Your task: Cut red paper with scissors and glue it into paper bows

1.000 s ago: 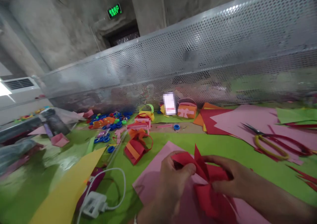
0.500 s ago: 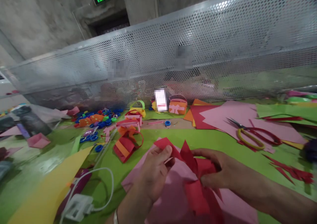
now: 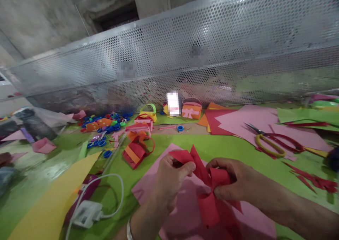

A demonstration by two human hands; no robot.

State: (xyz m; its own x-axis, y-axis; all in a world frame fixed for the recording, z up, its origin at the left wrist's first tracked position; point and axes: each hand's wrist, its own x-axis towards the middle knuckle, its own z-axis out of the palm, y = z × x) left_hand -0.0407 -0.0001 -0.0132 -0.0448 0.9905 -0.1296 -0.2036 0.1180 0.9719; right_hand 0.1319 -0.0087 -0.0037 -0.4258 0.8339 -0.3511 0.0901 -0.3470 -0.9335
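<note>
Both my hands work on a red paper piece (image 3: 209, 194) folded into a bow-like shape with pointed tips. My left hand (image 3: 169, 181) pinches its upper left flap between thumb and fingers. My right hand (image 3: 233, 181) is closed on the middle of the piece, fingers curled over the folds. The piece hangs just above a pink paper sheet (image 3: 185, 218) lying on the green table (image 3: 227, 150).
Scissors (image 3: 275, 144) with yellow and red handles lie on pink paper at the right. Red paper scraps (image 3: 315, 181) lie near them. Small paper baskets (image 3: 137, 151) and blue rings (image 3: 106, 141) are scattered at the left. A white charger with cable (image 3: 87, 211) and a yellow sheet (image 3: 50, 201) lie front left. A perforated metal screen (image 3: 212, 56) closes the back.
The camera has tilted down and shifted slightly. My left hand has moved its grip along the upper flap, and my right fingers have closed tighter on the red piece's middle.
</note>
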